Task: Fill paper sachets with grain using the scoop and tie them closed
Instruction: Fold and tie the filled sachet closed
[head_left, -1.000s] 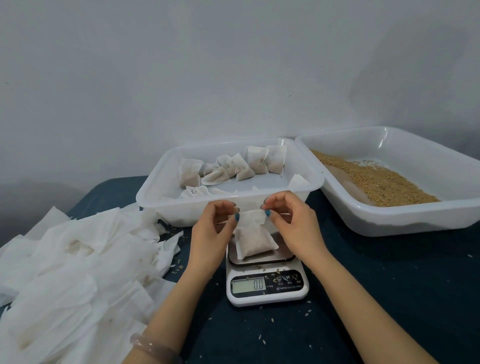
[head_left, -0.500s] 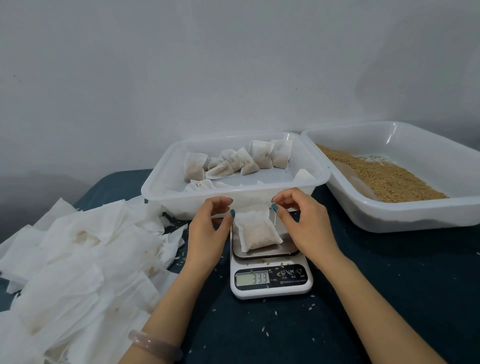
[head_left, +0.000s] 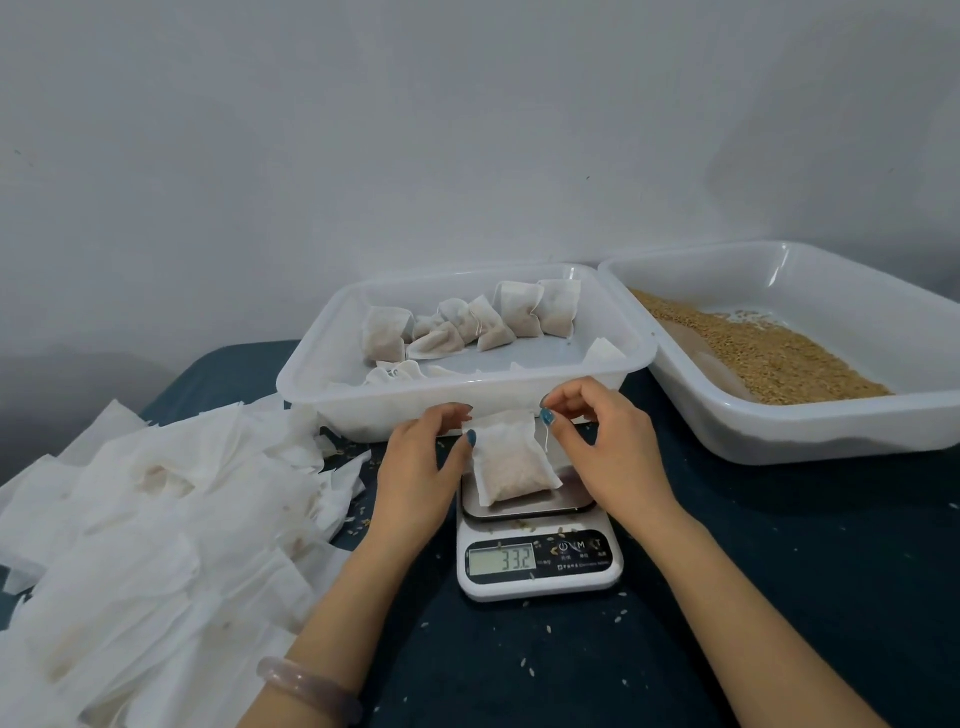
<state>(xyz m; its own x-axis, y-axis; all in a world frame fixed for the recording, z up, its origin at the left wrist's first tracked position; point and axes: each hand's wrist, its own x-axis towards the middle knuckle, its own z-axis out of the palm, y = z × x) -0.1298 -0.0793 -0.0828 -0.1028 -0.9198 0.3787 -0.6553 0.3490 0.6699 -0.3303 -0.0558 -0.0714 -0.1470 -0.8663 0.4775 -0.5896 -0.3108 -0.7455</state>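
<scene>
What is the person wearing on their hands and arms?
No sleeves show; the arms are bare. The left hand and right hand have blue-green polish on the nails. A pale pink, glassy bangle circles the left wrist.

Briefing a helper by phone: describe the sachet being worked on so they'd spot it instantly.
Find the digital scale before the tray of tied sachets. The sachet lies on its platform, between the left hand and right hand. Unlike its neighbours, it is filled yet outside the tray.
</scene>
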